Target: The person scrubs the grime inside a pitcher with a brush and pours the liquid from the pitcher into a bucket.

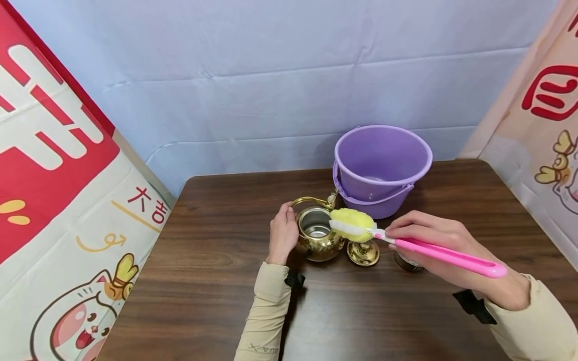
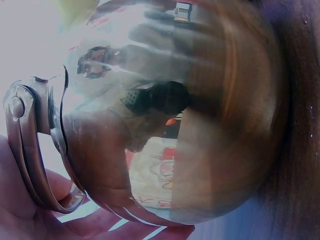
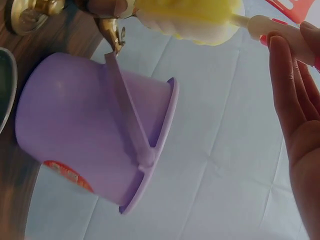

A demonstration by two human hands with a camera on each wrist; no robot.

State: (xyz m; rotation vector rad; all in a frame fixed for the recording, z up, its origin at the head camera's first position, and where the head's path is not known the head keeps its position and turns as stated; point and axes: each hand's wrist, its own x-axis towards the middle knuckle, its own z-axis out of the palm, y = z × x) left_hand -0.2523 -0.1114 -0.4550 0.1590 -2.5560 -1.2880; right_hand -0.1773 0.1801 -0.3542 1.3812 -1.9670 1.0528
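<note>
A shiny brass teapot (image 1: 318,249) stands on the table without its lid, its steel-coloured inside showing. My left hand (image 1: 283,231) holds it at the side, by the base of its raised handle (image 2: 29,150). The teapot's polished wall (image 2: 200,125) fills most of the left wrist view. In my right hand (image 1: 440,244) is a sponge bottle brush (image 1: 451,256) with a pink handle. Its yellow and white sponge head (image 3: 190,20) hangs at the right edge of the teapot's opening. The brass lid (image 1: 363,254) lies right of the teapot, partly behind the sponge head.
A purple bucket (image 1: 384,183) stands behind the teapot, its handle lowered at the front. A small dark round tin (image 1: 408,262) sits partly under my right hand. Pale cloth (image 1: 253,100) hangs behind the brown wooden table (image 1: 226,225), with printed cloths at both sides.
</note>
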